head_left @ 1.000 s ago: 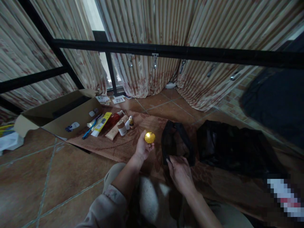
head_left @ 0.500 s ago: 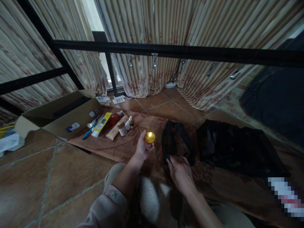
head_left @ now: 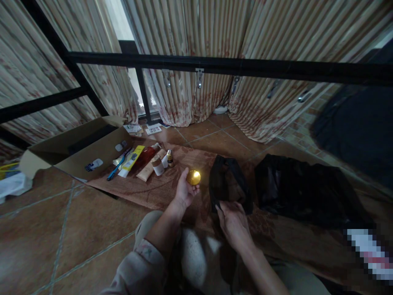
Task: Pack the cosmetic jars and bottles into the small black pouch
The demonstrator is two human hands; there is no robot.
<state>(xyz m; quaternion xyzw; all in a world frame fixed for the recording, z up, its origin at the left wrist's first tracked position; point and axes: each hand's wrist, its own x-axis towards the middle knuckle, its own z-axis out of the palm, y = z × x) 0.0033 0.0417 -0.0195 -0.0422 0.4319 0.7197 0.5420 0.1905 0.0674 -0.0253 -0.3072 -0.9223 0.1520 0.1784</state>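
My left hand [head_left: 185, 189] holds a small round gold-lidded jar [head_left: 193, 177] above the brown patterned mat [head_left: 159, 188], fingers curled round it. Just right of it, my right hand [head_left: 232, 221] grips the near edge of a small black mesh pouch [head_left: 229, 184] whose mouth gapes towards me. The jar hangs a short way left of the pouch's opening. A row of toiletries lies further left on the mat: a beige tube [head_left: 146, 171], a small white-capped jar [head_left: 157, 165], a little amber bottle [head_left: 170, 158], a reddish bottle [head_left: 146, 155], a yellow packet [head_left: 132, 160] and a blue toothbrush [head_left: 118, 164].
An open cardboard box [head_left: 76, 147] lies on the tiled floor at the left. A larger black bag [head_left: 303, 192] sits right of the pouch. A black metal rail [head_left: 233, 67] crosses in front of striped curtains. Papers [head_left: 152, 129] lie near the curtain foot.
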